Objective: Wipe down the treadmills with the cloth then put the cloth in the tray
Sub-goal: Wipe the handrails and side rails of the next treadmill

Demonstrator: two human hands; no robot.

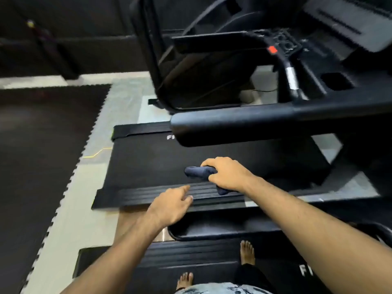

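My right hand [226,174] grips a bunched dark blue cloth [196,172] above the black treadmill belt [148,162] ahead of me. A corner of the cloth hangs out below my palm, over the ribbed side rail [161,195]. My left hand [169,205] hovers over that rail with loosely bent fingers and holds nothing. A thick black handrail [233,126] crosses above the belt, with the console [282,44] behind it. I stand barefoot on a second treadmill [191,257] nearest me. No tray is plainly visible.
Dark interlocking floor mats [42,155] lie to the left, edged by pale floor [91,187]. A black curved handrail end [212,230] sits between the two treadmills. The treadmill's upright frame [148,49] rises at the back.
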